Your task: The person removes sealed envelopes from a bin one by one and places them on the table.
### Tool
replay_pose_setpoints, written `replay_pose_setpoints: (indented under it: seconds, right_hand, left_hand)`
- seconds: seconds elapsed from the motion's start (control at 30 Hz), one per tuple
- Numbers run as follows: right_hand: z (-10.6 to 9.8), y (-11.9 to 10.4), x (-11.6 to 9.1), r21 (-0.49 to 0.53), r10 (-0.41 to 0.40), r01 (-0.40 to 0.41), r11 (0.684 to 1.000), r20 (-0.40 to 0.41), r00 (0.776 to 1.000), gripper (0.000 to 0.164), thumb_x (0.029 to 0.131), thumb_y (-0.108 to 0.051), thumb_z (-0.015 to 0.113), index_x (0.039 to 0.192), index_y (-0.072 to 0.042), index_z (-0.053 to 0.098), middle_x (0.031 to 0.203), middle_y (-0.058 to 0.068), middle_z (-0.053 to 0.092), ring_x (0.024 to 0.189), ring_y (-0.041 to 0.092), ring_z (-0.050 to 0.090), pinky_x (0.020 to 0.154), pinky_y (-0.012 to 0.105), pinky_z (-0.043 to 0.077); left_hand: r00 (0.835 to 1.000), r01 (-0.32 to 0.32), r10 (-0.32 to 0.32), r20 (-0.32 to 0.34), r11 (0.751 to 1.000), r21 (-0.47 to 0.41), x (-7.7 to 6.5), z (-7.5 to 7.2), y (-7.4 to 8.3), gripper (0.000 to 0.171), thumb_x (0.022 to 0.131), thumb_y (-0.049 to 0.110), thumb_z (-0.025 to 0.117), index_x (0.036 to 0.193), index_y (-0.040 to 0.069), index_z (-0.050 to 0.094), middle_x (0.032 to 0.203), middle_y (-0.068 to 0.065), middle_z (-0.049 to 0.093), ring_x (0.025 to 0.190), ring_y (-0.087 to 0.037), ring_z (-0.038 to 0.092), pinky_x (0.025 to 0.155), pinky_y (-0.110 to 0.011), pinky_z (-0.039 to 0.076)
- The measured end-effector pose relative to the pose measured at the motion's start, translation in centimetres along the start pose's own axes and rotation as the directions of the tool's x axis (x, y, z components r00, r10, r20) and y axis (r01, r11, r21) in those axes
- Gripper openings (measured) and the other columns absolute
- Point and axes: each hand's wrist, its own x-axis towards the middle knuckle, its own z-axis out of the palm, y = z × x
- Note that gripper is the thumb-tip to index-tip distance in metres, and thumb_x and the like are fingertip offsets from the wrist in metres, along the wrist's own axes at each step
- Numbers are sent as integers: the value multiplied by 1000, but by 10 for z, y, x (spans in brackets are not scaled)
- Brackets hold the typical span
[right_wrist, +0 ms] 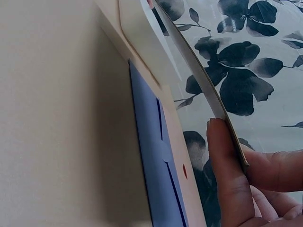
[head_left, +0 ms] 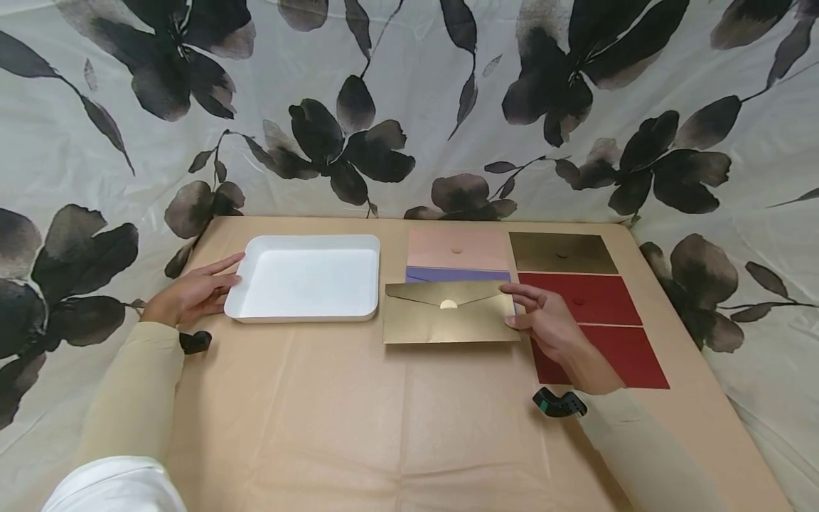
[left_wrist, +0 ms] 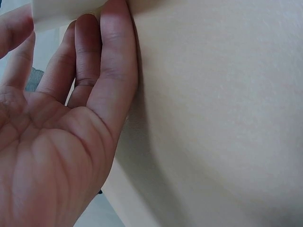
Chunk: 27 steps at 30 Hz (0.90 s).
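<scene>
My right hand (head_left: 550, 323) pinches the right edge of a gold envelope (head_left: 441, 323), thumb on one face and fingers on the other. The envelope is held above the table, flap side showing, with a pale round seal (head_left: 448, 304) at its middle. Partly hidden behind it lies a blue envelope (right_wrist: 154, 142). My left hand (head_left: 192, 291) is at the left side of a white rectangular tray (head_left: 301, 319), its fairly straight fingers touching the wall. In the left wrist view that hand (left_wrist: 61, 123) meets a corner of the tray (left_wrist: 66, 14).
A pink envelope (head_left: 456, 245) lies beyond the blue one. To the right are a darker gold envelope (head_left: 563, 249) and two red envelopes (head_left: 601, 291) in a column. All rest on a tan-covered table (head_left: 333, 427). Behind it hangs a floral cloth (head_left: 448, 156).
</scene>
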Motion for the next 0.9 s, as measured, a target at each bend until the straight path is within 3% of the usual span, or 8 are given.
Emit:
replay_pose_setpoints:
  seconds: [0.1,0.2,0.3,0.4,0.53,0.63,0.7,0.9]
  right_hand:
    - [-2,0,-1,-15,10,-10,1000,1,1000,66,93,12,64,155,0,45,166,19,35,125,13,57,80,19,59]
    - [-3,0,-3,-23,9,-9,1000,0,1000,65,93,11,64,155,-1,45,167,18,33,136,21,47,81,19,59]
    - [-4,2,-5,-33,18,-18,999,-5,1000,65,93,10,65,154,-2,46,166,19,36,127,18,55,82,20,59]
    - [-5,4,-7,-36,24,-25,999,-8,1000,65,94,10,65,154,-2,46,165,20,36,117,15,59,82,21,60]
    - [-5,8,-9,-18,28,-28,999,-3,1000,65,94,11,64,155,-2,45,167,19,32,131,23,49,82,21,60]
    - [-5,9,-10,-12,34,-34,999,-4,999,65,93,10,65,155,-2,46,166,18,33,134,26,45,83,21,60]
    - [-6,10,-11,-17,37,-37,999,-6,999,66,93,10,65,155,-3,46,164,19,35,128,24,51,83,22,60]
    - [-7,15,-13,-20,51,-51,998,-9,999,66,93,9,66,155,-3,46,161,22,41,104,7,64,83,23,60]
  left_hand:
    - [1000,-6,6,8,1000,-6,0,0,0,79,108,35,58,165,45,5,162,-2,30,103,9,64,89,-25,59]
    - [1000,-13,13,19,1000,-26,0,1,1,79,108,34,58,165,45,4,163,-3,28,104,8,64,89,-25,59]
    - [1000,-10,10,19,1000,-20,0,1,1,79,108,34,57,165,44,4,168,-7,21,104,8,63,90,-25,59]
    - [1000,1,-1,8,1000,-7,0,1,2,79,108,35,58,165,44,5,164,-6,28,103,8,64,90,-25,59]
    - [1000,-2,2,5,1000,14,-2,1,2,79,107,37,58,165,44,5,160,-3,32,103,7,64,90,-25,59]
    - [1000,-9,9,8,1000,25,-2,0,2,78,108,36,57,165,44,4,167,-9,24,104,7,63,90,-25,59]
    - [1000,-7,7,5,1000,27,-2,0,2,78,108,36,57,165,44,4,168,-11,21,104,7,63,90,-25,59]
    - [1000,-1,1,-2,1000,23,-2,-1,0,78,107,37,58,165,44,6,155,1,38,103,6,64,90,-26,60]
